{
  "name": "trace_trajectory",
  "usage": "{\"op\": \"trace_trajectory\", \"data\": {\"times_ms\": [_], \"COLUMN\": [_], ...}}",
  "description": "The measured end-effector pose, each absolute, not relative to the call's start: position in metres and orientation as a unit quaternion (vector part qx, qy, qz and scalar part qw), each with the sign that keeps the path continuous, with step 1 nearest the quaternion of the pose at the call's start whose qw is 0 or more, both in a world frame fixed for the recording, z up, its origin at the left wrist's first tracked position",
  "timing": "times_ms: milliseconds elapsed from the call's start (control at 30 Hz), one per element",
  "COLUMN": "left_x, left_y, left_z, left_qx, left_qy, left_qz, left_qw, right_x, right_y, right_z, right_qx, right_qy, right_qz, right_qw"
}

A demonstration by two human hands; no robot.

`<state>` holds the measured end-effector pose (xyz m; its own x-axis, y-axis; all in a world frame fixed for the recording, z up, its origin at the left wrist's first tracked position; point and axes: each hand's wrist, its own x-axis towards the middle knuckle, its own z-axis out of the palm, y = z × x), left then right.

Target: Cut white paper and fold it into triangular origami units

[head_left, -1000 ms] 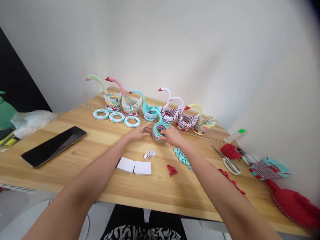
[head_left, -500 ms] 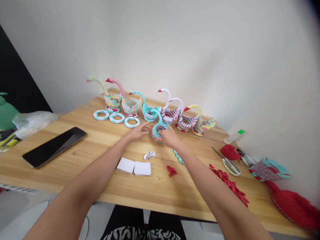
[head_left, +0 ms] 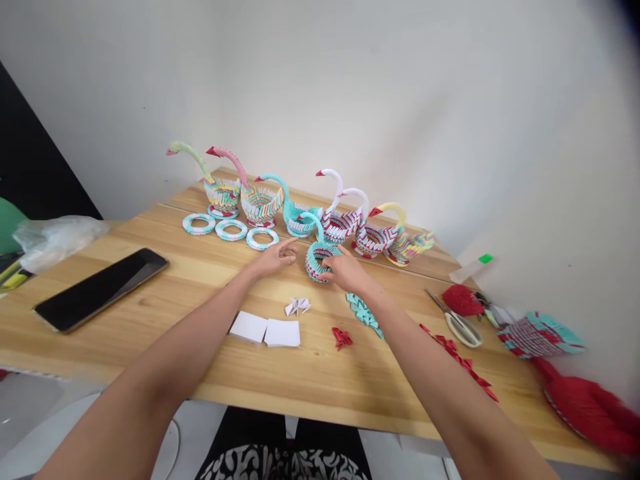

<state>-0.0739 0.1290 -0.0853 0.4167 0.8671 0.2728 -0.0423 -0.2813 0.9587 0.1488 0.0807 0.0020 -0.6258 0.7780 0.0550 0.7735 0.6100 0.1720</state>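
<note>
In front of me stands a small teal, red and white folded-paper swan (head_left: 316, 268) with a hollow, basket-like body and a curved teal neck. My right hand (head_left: 346, 271) is at its right side, thumb and fingers closed on the rim of the body. My left hand (head_left: 275, 259) is open to the left of the swan, fingers stretched towards it with a small gap between. Nearer to me lie a small pile of white folded paper pieces (head_left: 298, 306), two stacks of white paper (head_left: 283, 333), red folded pieces (head_left: 343, 338) and teal folded pieces (head_left: 365, 313).
Behind stands a row of finished paper swans (head_left: 262, 205), with three paper rings (head_left: 231, 231) before them. A phone (head_left: 103, 288) lies left, near a plastic bag (head_left: 57, 239). Scissors (head_left: 463, 328), more red pieces (head_left: 463, 363) and a red paper swan (head_left: 590, 410) are right.
The view has shifted slightly. My right hand stays at the small swan's rim, and my left hand is still open beside it. More of the teal pieces shows by my right forearm.
</note>
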Motion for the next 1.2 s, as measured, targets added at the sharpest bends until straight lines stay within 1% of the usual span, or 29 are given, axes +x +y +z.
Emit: {"op": "trace_trajectory", "data": {"times_ms": [200, 367, 433, 567, 700, 967, 1133, 1200], "left_x": [-0.074, -0.075, -0.075, -0.074, -0.074, -0.074, -0.074, -0.074], "left_y": [0.128, 0.125, 0.125, 0.127, 0.129, 0.129, 0.127, 0.127], "left_z": [-0.084, -0.080, -0.079, -0.082, -0.085, -0.086, -0.084, -0.084], "left_qx": [0.678, 0.694, 0.697, 0.691, 0.682, 0.689, 0.688, 0.685], "left_qy": [0.322, 0.333, 0.339, 0.325, 0.314, 0.315, 0.323, 0.321], "left_qz": [0.435, 0.426, 0.422, 0.426, 0.435, 0.438, 0.439, 0.440], "left_qw": [0.498, 0.476, 0.470, 0.484, 0.497, 0.483, 0.479, 0.483], "right_x": [0.142, 0.126, 0.125, 0.140, 0.159, 0.158, 0.154, 0.151], "right_y": [0.080, 0.075, 0.075, 0.079, 0.084, 0.087, 0.083, 0.081], "right_z": [0.012, 0.011, 0.011, 0.016, 0.021, 0.012, 0.019, 0.021], "right_qx": [0.430, 0.477, 0.478, 0.442, 0.435, 0.426, 0.408, 0.407], "right_qy": [0.894, 0.868, 0.869, 0.893, 0.900, 0.904, 0.911, 0.912], "right_qz": [0.110, 0.133, 0.128, 0.072, 0.026, 0.041, 0.051, 0.051], "right_qw": [0.057, 0.021, 0.020, 0.048, 0.025, 0.001, 0.031, 0.027]}}
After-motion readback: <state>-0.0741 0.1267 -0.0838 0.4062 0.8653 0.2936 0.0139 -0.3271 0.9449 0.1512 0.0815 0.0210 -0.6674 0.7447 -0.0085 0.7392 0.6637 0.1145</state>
